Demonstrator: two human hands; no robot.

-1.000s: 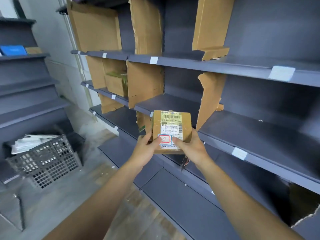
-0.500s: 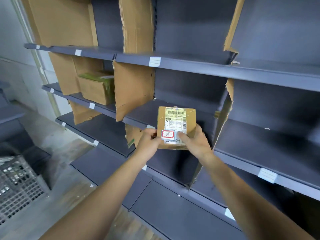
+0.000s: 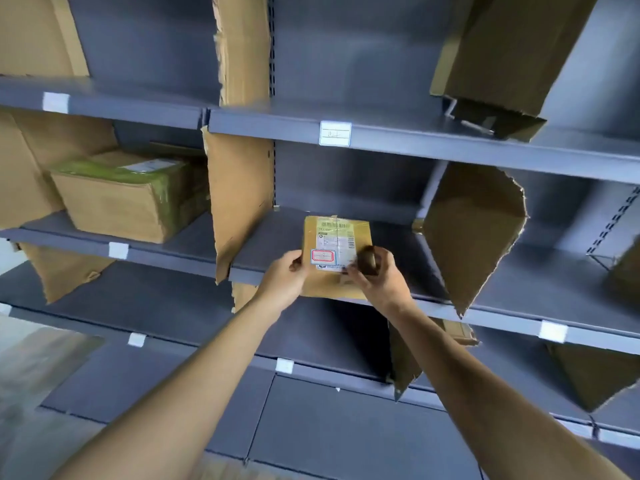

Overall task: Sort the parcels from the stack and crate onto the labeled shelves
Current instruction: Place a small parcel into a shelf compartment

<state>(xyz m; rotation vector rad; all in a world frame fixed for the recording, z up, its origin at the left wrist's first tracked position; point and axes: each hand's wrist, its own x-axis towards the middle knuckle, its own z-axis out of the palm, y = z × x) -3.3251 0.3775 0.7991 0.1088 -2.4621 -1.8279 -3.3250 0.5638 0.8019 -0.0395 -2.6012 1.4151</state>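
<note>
I see the parcel [image 3: 335, 249] at the shelf [image 3: 265, 239] front (apparently resting there), left hand [image 3: 284, 279] gripping its left edge, blurred right hand [image 3: 381, 284] curled on its right.

Soft, even light filled the frame, brightest at lower left. Wide-angle distortion bowed the shelves [image 3: 415, 140] toward the edges, their recesses in shadow, and motion blur smeared the right hand [image 3: 381, 282].
</note>
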